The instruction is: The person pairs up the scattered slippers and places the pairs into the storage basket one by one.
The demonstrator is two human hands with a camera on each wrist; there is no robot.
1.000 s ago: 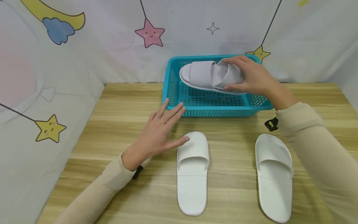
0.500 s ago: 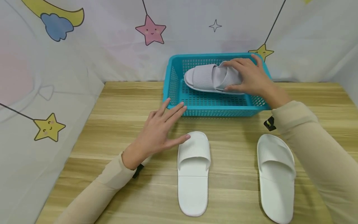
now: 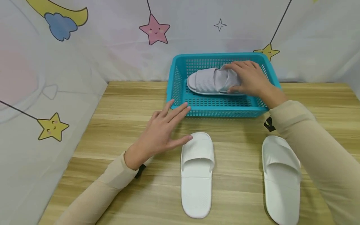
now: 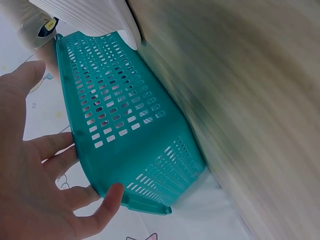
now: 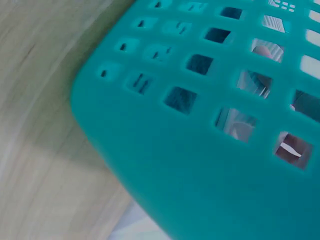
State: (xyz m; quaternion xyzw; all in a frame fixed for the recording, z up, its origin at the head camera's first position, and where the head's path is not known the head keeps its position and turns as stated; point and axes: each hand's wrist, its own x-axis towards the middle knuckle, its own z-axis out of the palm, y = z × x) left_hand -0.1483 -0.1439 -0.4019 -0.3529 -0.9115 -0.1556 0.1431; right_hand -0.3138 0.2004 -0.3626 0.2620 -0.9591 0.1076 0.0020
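A turquoise perforated basket (image 3: 219, 111) stands at the back of the table. Inside it lies a pale lavender slipper (image 3: 206, 81) with a ribbed strap, toe to the left. My right hand (image 3: 251, 78) reaches over the basket's right side and grips the slipper's heel half between thumb and fingers. My left hand (image 3: 158, 135) is spread, its fingertips at the basket's front left corner. In the left wrist view the left fingers (image 4: 102, 210) lie along the basket rim. The right wrist view is mostly basket wall (image 5: 150, 150), with bits of slipper and fingers showing through the holes.
Two white slippers lie in front of the basket, toes pointing away: the left slipper (image 3: 196, 193) below my left thumb, the right slipper (image 3: 282, 197) beside my right forearm. A white cloth (image 3: 194, 18) printed with stars hangs behind the wooden table (image 3: 236, 162).
My right hand has lowered the lavender slipper further into the basket and slightly towards me. My left hand keeps its place at the corner. The head view has shifted a little.
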